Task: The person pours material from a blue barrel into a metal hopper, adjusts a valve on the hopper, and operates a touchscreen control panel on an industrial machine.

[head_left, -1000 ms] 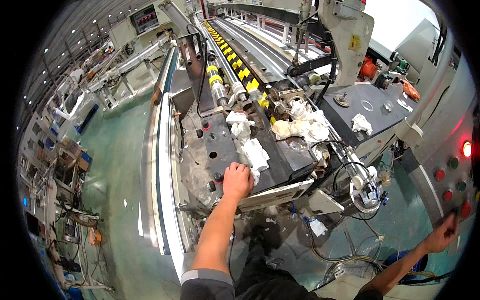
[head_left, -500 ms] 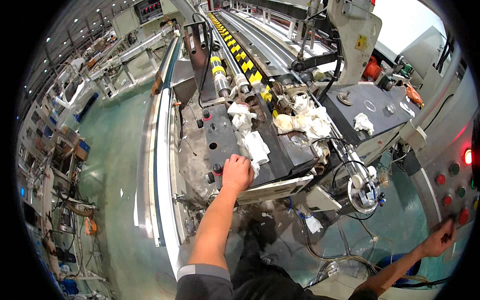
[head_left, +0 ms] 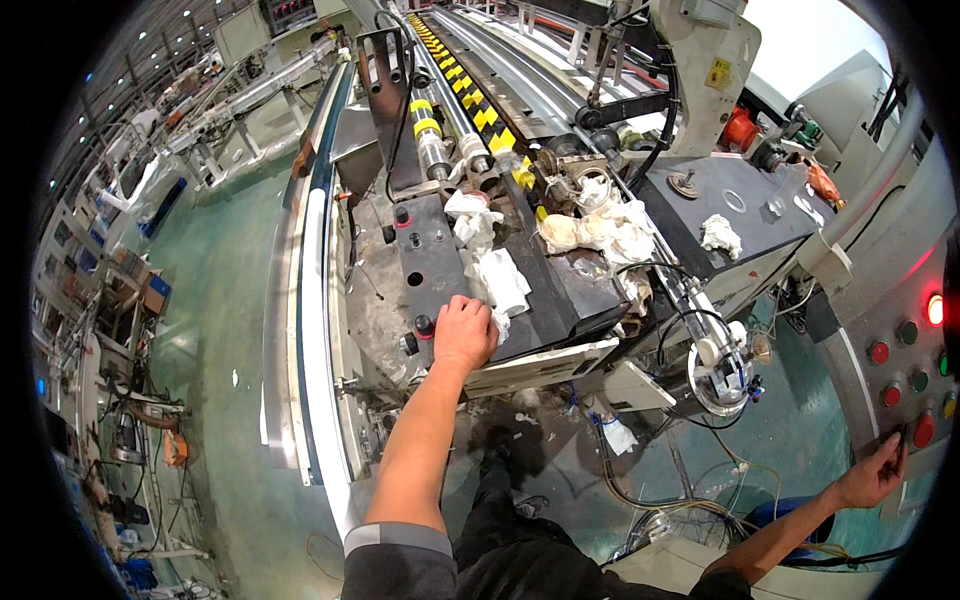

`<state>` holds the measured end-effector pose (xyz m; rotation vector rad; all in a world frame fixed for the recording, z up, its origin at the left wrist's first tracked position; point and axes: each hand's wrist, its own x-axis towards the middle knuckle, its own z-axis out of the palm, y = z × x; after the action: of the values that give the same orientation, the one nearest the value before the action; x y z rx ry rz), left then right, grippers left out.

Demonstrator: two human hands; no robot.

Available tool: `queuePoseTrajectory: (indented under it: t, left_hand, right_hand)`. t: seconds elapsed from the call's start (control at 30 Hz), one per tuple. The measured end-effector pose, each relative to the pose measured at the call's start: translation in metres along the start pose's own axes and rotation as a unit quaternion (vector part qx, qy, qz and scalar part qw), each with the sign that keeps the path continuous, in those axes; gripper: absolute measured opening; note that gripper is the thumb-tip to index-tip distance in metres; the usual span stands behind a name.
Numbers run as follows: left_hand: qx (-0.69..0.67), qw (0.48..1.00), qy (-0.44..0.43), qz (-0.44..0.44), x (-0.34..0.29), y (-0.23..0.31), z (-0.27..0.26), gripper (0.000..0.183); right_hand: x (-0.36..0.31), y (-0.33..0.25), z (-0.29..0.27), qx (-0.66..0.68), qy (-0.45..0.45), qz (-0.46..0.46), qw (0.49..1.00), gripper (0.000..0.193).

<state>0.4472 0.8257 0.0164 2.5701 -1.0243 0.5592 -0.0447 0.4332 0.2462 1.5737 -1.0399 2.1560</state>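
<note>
My left hand (head_left: 466,333) lies at the near end of a long machine, its fingers bent and together over the edge of a dark metal block (head_left: 427,240). What is under the palm is hidden. Beside its fingertips are crumpled white cloths (head_left: 500,281) and a dark red-ringed knob (head_left: 425,326). My right hand (head_left: 872,475) is stretched out to the lower part of a grey control panel (head_left: 850,370), below a large red button (head_left: 923,430). Its fingers are extended with fingertips at the panel's dark edge; whether they press anything is not clear.
Soiled white rags (head_left: 615,235) lie on the machine beside a yellow-black striped strip (head_left: 480,110). A dark side table (head_left: 735,195) bears another rag and a metal disc. Cables (head_left: 650,515) run across the green floor. A red lamp (head_left: 935,309) glows on the panel.
The view has shifted slightly. My left hand stays on the block's near end. My right hand remains by the panel, its fingers now straighter and pointing up at the panel's edge.
</note>
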Motion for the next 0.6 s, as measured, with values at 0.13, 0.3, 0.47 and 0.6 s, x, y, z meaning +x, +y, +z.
queuePoseTrajectory:
  t: [0.13, 0.3, 0.47, 0.6]
  left_hand:
    - [-0.002, 1.000, 0.004, 0.004, -0.001, -0.001, -0.002, 0.013]
    - [-0.005, 1.000, 0.005, 0.003, -0.001, -0.001, 0.000, 0.013]
    - [-0.014, 1.000, 0.021, 0.009, 0.000, 0.000, -0.002, 0.013]
    - [-0.016, 1.000, 0.020, 0.009, -0.001, 0.000, -0.002, 0.013]
  right_hand:
    - [0.000, -0.007, 0.002, 0.028, -0.003, 0.021, 0.999, 0.034]
    - [0.000, 0.000, 0.002, 0.028, -0.001, 0.027, 0.999, 0.034]
    - [-0.001, -0.002, 0.002, 0.028, -0.009, 0.051, 0.998, 0.035]
    - [-0.002, -0.008, 0.001, 0.034, -0.009, 0.046, 0.998, 0.035]
